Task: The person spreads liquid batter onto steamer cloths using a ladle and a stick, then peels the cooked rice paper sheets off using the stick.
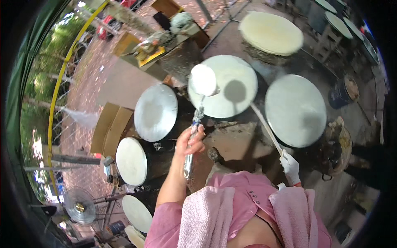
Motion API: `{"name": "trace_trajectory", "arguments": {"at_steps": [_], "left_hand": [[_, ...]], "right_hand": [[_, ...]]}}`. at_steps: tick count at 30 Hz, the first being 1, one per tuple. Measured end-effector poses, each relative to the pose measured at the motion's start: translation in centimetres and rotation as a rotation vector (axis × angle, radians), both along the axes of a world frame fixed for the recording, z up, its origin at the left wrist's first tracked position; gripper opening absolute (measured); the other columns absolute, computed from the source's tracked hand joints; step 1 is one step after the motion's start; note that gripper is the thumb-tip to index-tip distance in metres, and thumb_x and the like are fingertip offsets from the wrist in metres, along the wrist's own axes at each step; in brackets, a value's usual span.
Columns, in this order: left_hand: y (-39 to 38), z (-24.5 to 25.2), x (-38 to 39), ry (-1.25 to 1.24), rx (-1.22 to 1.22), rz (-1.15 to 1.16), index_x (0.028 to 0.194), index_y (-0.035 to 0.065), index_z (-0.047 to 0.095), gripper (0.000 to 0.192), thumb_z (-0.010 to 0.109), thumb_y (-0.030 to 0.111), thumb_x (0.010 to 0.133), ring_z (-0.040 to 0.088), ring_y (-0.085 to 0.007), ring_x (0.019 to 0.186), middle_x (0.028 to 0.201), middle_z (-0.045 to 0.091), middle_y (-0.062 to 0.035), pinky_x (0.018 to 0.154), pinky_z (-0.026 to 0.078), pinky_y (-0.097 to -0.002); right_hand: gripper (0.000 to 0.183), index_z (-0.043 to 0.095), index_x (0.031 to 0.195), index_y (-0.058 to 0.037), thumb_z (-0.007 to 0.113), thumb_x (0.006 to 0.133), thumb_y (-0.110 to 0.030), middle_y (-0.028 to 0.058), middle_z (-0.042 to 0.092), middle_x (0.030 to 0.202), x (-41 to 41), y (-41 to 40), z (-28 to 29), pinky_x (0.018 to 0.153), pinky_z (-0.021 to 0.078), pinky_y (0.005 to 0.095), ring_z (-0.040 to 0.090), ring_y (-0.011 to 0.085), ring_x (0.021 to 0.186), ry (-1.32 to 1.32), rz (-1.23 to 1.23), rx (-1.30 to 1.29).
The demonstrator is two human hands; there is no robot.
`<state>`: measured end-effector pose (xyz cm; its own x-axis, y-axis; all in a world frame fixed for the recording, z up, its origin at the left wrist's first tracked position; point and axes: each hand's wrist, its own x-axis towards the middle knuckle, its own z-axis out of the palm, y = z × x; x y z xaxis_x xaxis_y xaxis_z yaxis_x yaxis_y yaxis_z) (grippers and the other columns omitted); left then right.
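Note:
My bare left hand [190, 141] grips the handle of a ladle [203, 80] whose round bowl looks white, as if full of batter. Clear wrapping covers part of the handle. The bowl is over the left part of a round pan [238, 69] coated in a pale layer, and its shadow falls on that layer. My right hand [290, 166], in a white knit glove, holds a long flat stick [266, 124]. Its far tip reaches the front right rim of the same pan. Just beyond the stick, to the right, sits another pale-coated round pan [294, 108].
A bare-looking metal pan [155, 116] and pale-topped rounds [131, 161] [136, 214] curve along the left. Thin pale sheets [271, 32] are stacked at the back. A bucket [342, 93] and a bag-lined basket [336, 152] stand right. Cardboard [110, 130] and a fan [80, 206] are left.

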<state>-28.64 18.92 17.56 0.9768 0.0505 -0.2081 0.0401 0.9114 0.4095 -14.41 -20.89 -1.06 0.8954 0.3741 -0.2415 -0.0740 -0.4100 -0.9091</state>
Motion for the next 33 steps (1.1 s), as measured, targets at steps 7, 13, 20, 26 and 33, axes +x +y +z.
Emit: {"name": "trace_trajectory", "arguments": {"at_steps": [7, 13, 20, 26, 33], "left_hand": [[18.3, -2.5, -5.2, 0.518, 0.688, 0.328, 0.082, -0.0007, 0.048, 0.021, 0.048, 0.018, 0.092, 0.031, -0.0091, 0.036, 0.055, 0.039, -0.0009, 0.035, 0.022, -0.0241], [28.8, -11.3, -7.0, 0.606, 0.711, 0.426, 0.077, 0.0000, 0.048, 0.023, 0.053, 0.017, 0.091, 0.038, -0.0110, 0.038, 0.055, 0.043, -0.0031, 0.035, 0.027, -0.0264], [33.5, -14.7, -14.2, 0.911, 1.813, 0.726, 0.087, -0.0049, 0.052, 0.024, 0.062, 0.016, 0.084, 0.058, -0.0393, 0.064, 0.068, 0.058, -0.0212, 0.060, 0.045, -0.0439], [34.2, -14.8, -22.9, 0.938, 1.630, 1.029, 0.088, -0.0005, 0.050, 0.014, 0.056, 0.012, 0.088, 0.053, -0.0267, 0.054, 0.060, 0.052, -0.0132, 0.052, 0.042, -0.0366], [27.0, -12.6, -29.0, 0.976, 1.155, 0.741, 0.083, 0.0016, 0.050, 0.013, 0.055, 0.012, 0.090, 0.044, -0.0087, 0.047, 0.056, 0.046, 0.0000, 0.045, 0.036, -0.0263]], "right_hand": [[0.045, 0.049, 0.127, -0.0030, 0.059, 0.087, -0.020, 0.0156, 0.064, 0.105, -0.8, 25.7, 3.4, 0.084, 0.0457, 0.0289, 0.062, 0.0203, 0.095, -0.244, 0.328, 0.094], [0.046, 0.048, 0.127, -0.0143, 0.051, 0.088, -0.038, 0.0200, 0.063, 0.098, -6.9, 47.8, 7.1, 0.076, 0.0460, 0.0462, 0.059, 0.0380, 0.089, -0.270, 0.504, -0.366], [0.044, 0.050, 0.128, -0.0132, 0.051, 0.089, -0.036, 0.0178, 0.063, 0.083, -10.5, 52.4, -1.0, 0.065, 0.0482, 0.0448, 0.062, 0.0335, 0.073, -0.467, 0.379, -0.121], [0.043, 0.054, 0.124, -0.0101, 0.053, 0.089, -0.035, 0.0089, 0.062, 0.077, -14.1, 56.3, 3.2, 0.062, 0.0489, 0.0289, 0.058, 0.0141, 0.065, 0.281, 0.455, -0.112], [0.042, 0.055, 0.122, -0.0032, 0.056, 0.088, -0.028, 0.0102, 0.067, 0.097, -9.3, 55.1, 1.2, 0.078, 0.0486, 0.0290, 0.062, 0.0163, 0.085, -0.124, 0.417, -0.126]]}}
